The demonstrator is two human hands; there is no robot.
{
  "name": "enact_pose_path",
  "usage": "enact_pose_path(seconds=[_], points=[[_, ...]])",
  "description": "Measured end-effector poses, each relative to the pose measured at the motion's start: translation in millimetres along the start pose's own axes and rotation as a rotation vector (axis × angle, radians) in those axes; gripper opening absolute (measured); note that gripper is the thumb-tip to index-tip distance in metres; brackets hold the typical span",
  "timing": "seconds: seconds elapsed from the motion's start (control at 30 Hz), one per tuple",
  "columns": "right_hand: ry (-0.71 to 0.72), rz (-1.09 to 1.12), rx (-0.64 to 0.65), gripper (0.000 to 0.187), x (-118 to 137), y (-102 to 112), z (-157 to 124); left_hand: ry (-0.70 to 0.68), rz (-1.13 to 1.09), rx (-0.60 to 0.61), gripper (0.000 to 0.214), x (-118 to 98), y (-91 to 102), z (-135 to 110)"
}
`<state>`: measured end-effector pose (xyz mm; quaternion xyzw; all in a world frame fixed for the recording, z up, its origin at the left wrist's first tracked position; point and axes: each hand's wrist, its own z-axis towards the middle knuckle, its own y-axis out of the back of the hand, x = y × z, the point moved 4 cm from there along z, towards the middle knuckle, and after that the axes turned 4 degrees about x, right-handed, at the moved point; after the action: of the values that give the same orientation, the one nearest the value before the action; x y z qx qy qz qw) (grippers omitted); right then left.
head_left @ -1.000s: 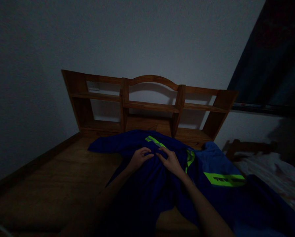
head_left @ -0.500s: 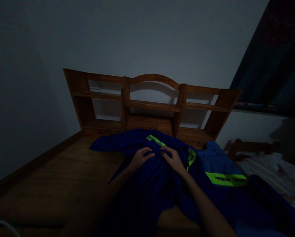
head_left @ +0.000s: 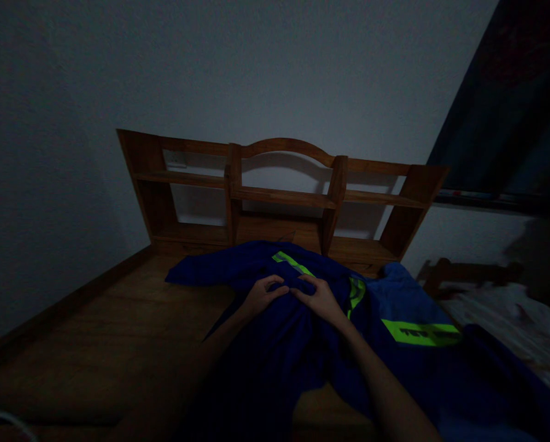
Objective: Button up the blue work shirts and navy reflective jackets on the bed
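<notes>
A dark blue jacket [head_left: 275, 356] with yellow-green reflective strips lies spread in loose folds over a wooden surface. Near its middle, just below one reflective strip [head_left: 293, 263], my left hand [head_left: 263, 296] has thumb and fingers curled in on the cloth. Close by on the right, my right hand [head_left: 320, 298] pinches the same fabric, thumb pointing toward the left thumb. The bit of cloth between the fingertips is dark and hard to make out. To the right, a lighter blue part [head_left: 401, 291] carries a yellow-green band with dark lettering [head_left: 420, 333].
Behind the jacket stands a wooden shelf unit [head_left: 284, 195] against the pale wall. The wooden surface [head_left: 118, 325] extends left. A dark curtain [head_left: 509, 116] hangs at the right, above whitish bedding [head_left: 519, 325]. A pale cable [head_left: 8, 417] curves at the lower left.
My right thumb has moved left and down, closer to the left thumb. The left hand and the jacket stay nearly where they were.
</notes>
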<state>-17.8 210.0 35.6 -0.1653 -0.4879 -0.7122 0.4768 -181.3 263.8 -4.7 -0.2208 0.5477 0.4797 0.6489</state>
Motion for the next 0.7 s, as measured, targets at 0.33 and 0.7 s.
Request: enact_pose_path(seconds=[0.33, 0.7], points=[[0.018, 0.023, -0.058, 0.021, -4.4, -2.2, 0.9, -0.011, 0.086, -0.01, 0.035, 1.5, 1.6, 1.6], [0.039, -0.035, 0.013, 0.022, -4.2, -3.5, -0.3, -0.143, 0.22, -0.088, 0.024, 0.5, -0.5, -2.6]])
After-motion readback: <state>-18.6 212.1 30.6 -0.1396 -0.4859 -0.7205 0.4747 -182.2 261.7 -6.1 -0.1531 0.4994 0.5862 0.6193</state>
